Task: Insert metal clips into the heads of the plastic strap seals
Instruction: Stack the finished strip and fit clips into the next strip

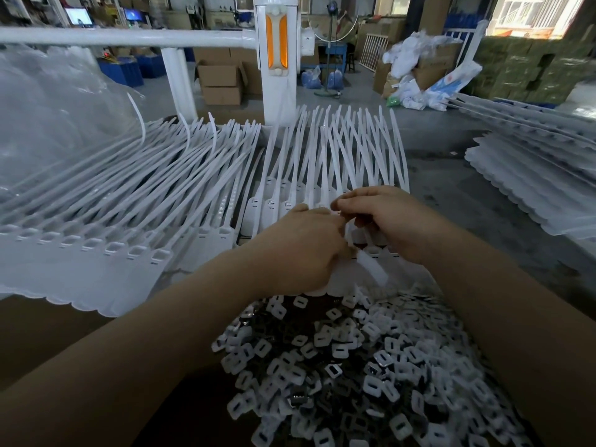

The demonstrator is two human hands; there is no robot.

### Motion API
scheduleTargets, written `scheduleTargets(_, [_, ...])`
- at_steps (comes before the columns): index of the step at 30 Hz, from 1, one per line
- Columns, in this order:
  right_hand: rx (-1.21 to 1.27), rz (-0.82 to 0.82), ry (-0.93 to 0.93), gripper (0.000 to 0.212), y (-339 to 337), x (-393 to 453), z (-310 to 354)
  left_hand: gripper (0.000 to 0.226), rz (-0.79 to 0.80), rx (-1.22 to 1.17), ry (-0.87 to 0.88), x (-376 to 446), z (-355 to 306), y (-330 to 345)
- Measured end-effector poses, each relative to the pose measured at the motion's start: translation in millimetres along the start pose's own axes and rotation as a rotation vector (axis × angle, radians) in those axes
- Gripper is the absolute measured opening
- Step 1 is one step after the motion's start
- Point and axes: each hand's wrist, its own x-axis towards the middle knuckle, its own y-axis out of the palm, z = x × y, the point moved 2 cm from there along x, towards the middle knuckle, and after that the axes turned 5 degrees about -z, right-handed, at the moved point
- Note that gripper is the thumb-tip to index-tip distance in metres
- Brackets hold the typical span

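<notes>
Two bare hands at work over a bench of white plastic strap seals, centre of the head view. Left hand [303, 246]: fingers curled, resting on the row of seal heads [274, 206], fingertips meeting the right hand; what it pinches, if anything, cannot be told. Right hand [383, 221]: fingers bent and drawn together at the tips, closed on a white seal head between the two hands; the metal clip itself is not discernible there.

Strap seals, near row [338, 156]: joined side by side, heads toward the person, straps fanning away and upward. Strap seals, left batch [113, 201]: larger sheet, straps lying flat, square openings of the heads in a line along the near edge. Strap seals, right stack [532, 175]: several layers, well apart from the hands.

Clips [371, 366]: one loose heap of many small pieces with central slots, white and dark metallic mixed, directly below the forearms, just beside the near row.

Clear plastic bag [48, 108]: far left. White metal frame [129, 37]: behind the bench. Cardboard boxes [222, 80]: on the floor beyond.
</notes>
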Motion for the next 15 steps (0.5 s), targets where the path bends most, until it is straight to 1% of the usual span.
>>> scheduleTargets(1, [-0.011,-0.006,-0.001,0.012,0,0,0,0.035,0.054,-0.118,-0.063,-1,5,-1])
scheduleTargets(3, [-0.011,-0.012,-0.004,0.011,0,-1,1,0.032,0.074,-0.38,-0.158,-5,15,-8])
scheduleTargets(5, [0.004,-0.007,-0.005,0.012,1,-2,1,0.022,0.082,-0.585,-0.166,-11,21,-18])
scheduleTargets(6, [0.006,-0.008,-0.005,0.012,1,-2,1,0.017,0.135,-0.639,-0.138,-14,22,-23])
scheduleTargets(8, [0.005,-0.012,-0.001,0.013,0,-2,1,0.013,0.336,-0.643,-0.086,-18,19,-25])
scheduleTargets(10, [0.004,-0.013,0.001,0.014,0,-2,1,0.019,0.544,-0.507,-0.073,-20,15,-23])
scheduleTargets(11, [0.003,-0.012,0.0,0.014,0,-3,1,0.021,0.608,-0.439,-0.082,-20,13,-21])
scheduleTargets(13, [-0.005,-0.016,0.003,0.013,0,-3,1,0.026,0.674,-0.377,-0.104,-20,8,-20])
scheduleTargets(15, [-0.022,-0.02,0.001,0.011,2,-3,1,0.028,0.702,-0.357,-0.128,-20,2,-22])
